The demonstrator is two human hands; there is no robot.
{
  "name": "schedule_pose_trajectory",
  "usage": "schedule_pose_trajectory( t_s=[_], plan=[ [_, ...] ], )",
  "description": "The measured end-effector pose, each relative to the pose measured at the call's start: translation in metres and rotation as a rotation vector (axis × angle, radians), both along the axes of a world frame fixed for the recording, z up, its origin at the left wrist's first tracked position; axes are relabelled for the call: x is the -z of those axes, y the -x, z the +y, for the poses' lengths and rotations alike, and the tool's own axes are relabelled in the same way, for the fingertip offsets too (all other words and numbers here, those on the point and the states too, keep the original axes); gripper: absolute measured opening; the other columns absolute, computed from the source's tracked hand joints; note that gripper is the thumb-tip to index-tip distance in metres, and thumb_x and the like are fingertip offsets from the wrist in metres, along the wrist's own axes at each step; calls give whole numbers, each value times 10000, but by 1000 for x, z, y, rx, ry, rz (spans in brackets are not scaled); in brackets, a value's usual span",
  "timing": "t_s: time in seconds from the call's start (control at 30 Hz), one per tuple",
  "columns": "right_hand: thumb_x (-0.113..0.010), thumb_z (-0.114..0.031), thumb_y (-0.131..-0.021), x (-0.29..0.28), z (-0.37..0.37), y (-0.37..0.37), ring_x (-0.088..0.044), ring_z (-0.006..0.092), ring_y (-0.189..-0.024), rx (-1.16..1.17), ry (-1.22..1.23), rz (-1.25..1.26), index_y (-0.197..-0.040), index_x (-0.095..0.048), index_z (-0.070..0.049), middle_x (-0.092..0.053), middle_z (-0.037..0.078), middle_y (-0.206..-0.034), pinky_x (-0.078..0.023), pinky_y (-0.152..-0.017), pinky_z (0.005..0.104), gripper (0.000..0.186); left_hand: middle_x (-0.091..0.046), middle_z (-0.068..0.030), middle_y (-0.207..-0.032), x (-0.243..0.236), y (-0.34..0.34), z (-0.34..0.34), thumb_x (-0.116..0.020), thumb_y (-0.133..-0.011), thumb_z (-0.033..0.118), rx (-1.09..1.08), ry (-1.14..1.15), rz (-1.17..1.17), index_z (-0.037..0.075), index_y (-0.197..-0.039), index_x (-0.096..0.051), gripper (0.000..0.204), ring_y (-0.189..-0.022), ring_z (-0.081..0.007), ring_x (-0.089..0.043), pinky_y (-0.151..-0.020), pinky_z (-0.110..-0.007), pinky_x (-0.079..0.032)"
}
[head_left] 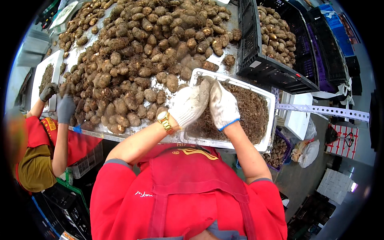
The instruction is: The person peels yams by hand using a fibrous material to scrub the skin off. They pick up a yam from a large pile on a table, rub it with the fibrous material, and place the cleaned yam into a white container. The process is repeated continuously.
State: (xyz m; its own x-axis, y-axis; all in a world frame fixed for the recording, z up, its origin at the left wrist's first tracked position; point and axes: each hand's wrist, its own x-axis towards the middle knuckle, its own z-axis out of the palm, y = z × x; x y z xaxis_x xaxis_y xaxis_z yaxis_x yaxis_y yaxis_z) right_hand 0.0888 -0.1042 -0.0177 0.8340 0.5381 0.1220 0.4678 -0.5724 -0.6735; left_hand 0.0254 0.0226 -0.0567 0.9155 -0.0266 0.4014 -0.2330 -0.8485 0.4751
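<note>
Meeting over the white tray [272, 112], the gloved left hand [191, 103] and gloved right hand [224, 105] come close together, fingers partly curled inward, and whether anything is gripped between them, I cannot tell! Right beneath them lies a bed of brown root fibres [250, 108]. Ahead and left of both hands spreads a big heap of hairy brown tubers [116, 76]. Ahead and right, a black crate [276, 75] carries more. Well left, a co-worker's grey-gloved hand [65, 108] is beside the heap.
</note>
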Motion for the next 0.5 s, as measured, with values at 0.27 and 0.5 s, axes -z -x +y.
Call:
schedule_pose_trajectory(
  t_s=[0.27, 0.5],
  plan=[
    [-345, -597, -949, 30, 8, -9, -402, 143, -689, 358, -347, 1368, -1121, -499, -173, -486, 10, -902, -280, -569, 294, 483, -643, -135, -643, -34, -31, 18, -520, -892, 261, 237, -260, 347, 61, -854, -610, 222, -550, -303, -648, -458, -431, -493],
    [-379, -290, -1035, 73, 3, 7, -631, 233, -774, 264, -500, 660, -1383, -435, -24, -662, 74, -885, -517, -739, 282, 442, -666, -153, -841, -16, -10, 3, -541, -902, 198, -68, 46, 481, 14, -1151, -558, 310, -768, -334, -655, -712, -401, -530]
  ],
)
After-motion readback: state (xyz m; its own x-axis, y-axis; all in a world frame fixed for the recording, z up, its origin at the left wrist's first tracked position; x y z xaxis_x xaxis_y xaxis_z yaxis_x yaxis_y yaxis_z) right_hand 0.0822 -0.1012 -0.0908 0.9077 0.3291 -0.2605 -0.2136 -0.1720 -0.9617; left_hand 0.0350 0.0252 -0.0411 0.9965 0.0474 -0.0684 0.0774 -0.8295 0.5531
